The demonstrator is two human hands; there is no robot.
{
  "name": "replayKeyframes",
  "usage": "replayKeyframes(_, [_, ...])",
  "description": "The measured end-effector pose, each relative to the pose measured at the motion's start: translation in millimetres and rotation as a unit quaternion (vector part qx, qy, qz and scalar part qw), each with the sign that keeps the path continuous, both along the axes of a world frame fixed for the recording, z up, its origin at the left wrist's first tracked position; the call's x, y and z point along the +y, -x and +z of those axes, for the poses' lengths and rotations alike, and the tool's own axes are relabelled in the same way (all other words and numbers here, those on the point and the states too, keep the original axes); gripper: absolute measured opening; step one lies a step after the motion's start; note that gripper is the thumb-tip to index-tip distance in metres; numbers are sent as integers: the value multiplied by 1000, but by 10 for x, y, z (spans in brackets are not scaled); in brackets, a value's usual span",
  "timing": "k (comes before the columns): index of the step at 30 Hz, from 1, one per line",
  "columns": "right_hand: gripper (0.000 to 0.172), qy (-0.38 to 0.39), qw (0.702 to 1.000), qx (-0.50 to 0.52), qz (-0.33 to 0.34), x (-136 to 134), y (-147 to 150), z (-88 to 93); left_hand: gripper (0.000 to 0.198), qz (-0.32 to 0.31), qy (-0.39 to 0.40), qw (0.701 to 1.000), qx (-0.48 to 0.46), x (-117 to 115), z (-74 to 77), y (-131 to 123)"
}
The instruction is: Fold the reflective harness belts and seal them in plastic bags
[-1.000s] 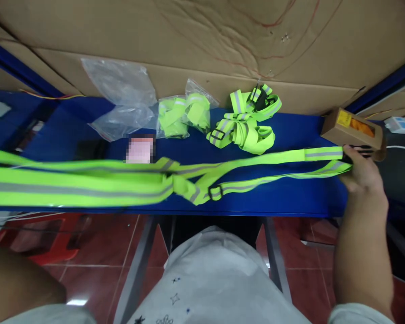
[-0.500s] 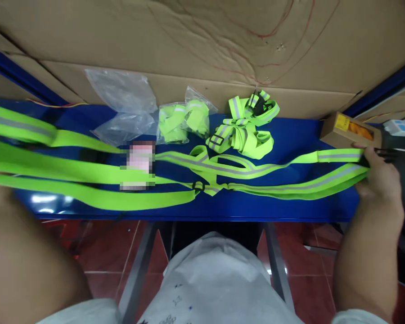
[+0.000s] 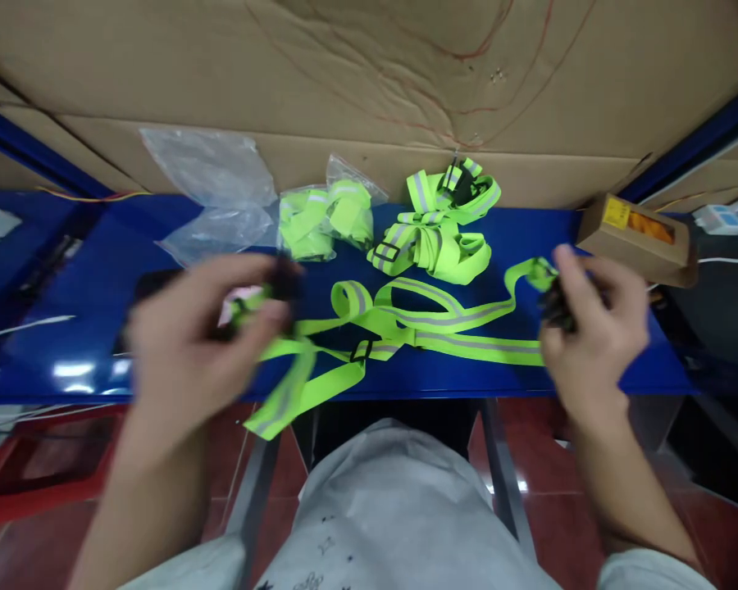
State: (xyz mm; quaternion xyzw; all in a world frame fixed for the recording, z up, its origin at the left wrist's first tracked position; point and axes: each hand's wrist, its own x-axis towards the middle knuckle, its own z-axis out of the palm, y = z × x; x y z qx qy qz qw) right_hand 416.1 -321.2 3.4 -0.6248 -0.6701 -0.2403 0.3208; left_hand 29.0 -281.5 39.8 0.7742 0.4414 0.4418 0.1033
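Observation:
A neon yellow-green reflective strap harness [image 3: 455, 324] with grey stripes and a black slider lies loosely across the blue table. My left hand [image 3: 202, 336], smeared by motion, grips one end by a dark buckle part, and a strap loop hangs over the table's front edge below it. On the other side my right hand [image 3: 590, 328] is closed around the opposite end, where black buckle pieces and bunched webbing show at the fingers. Between the hands the straps are slack and curled. Most of a pinkish item [image 3: 237, 305] is hidden behind my left hand.
Behind the harness lie bagged straps [image 3: 325, 217], a clear plastic bag [image 3: 215, 184] and a loose pile of similar straps [image 3: 434, 250]. A small cardboard box [image 3: 636, 238] stands at the right. Cardboard lines the back, and a red stool [image 3: 49, 463] is at lower left.
Both hands have come inward from the far sides, bringing the strap ends with them. The stretched straps have gone slack, and one loop now droops over the front edge.

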Motion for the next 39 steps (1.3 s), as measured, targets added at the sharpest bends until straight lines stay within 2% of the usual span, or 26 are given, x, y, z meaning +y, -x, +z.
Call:
replayKeyframes(2, [85, 49, 998, 9, 46, 10, 321, -94, 29, -75, -6, 992, 99, 92, -191, -411])
replayKeyframes(3, [90, 64, 995, 20, 71, 19, 455, -138, 26, -89, -11, 991, 99, 91, -276, -595])
replayKeyframes(5, [96, 84, 989, 48, 111, 35, 663, -208, 23, -117, 46, 990, 60, 32, -395, -873])
replayKeyframes(7, [98, 89, 985, 72, 131, 43, 786, -240, 21, -135, 125, 983, -9, -35, -438, -1017])
replayKeyframes(10, [98, 83, 984, 87, 132, 38, 834, -225, 20, -144, 229, 958, -92, -64, -408, -1045])
replayKeyframes(13, [95, 69, 985, 101, 117, 35, 807, -200, 22, -144, 285, 938, -134, -34, -360, -1001])
replayKeyframes(21, [93, 84, 987, 86, 107, 38, 986, -344, 24, -136, 311, 928, -156, -1, -330, -1049])
replayKeyframes(23, [96, 107, 982, 83, 135, 15, 1005, -328, 24, -133, 304, 931, -152, 14, -301, -1054])
replayKeyframes(26, [97, 165, 955, 101, 224, -23, 881, -167, 24, -130, 304, 933, -142, 48, -185, -989])
replayKeyframes(30, [104, 276, 880, 159, 352, 34, 556, 221, 20, -176, 334, 914, -150, 133, 108, -835])
replayKeyframes(33, [79, 327, 811, 228, 428, 188, 422, 495, 16, -226, 359, 884, -196, 258, 357, -797])
replayKeyframes(35, [61, 354, 769, 283, 451, 308, 417, 660, 13, -263, 378, 855, -239, 359, 508, -838])
replayKeyframes(38, [45, 367, 739, 352, 443, 458, 500, 903, 7, -319, 382, 815, -297, 481, 709, -982])
replayKeyframes(39, [40, 355, 731, 382, 441, 497, 545, 979, 14, -348, 369, 802, -317, 505, 767, -1043])
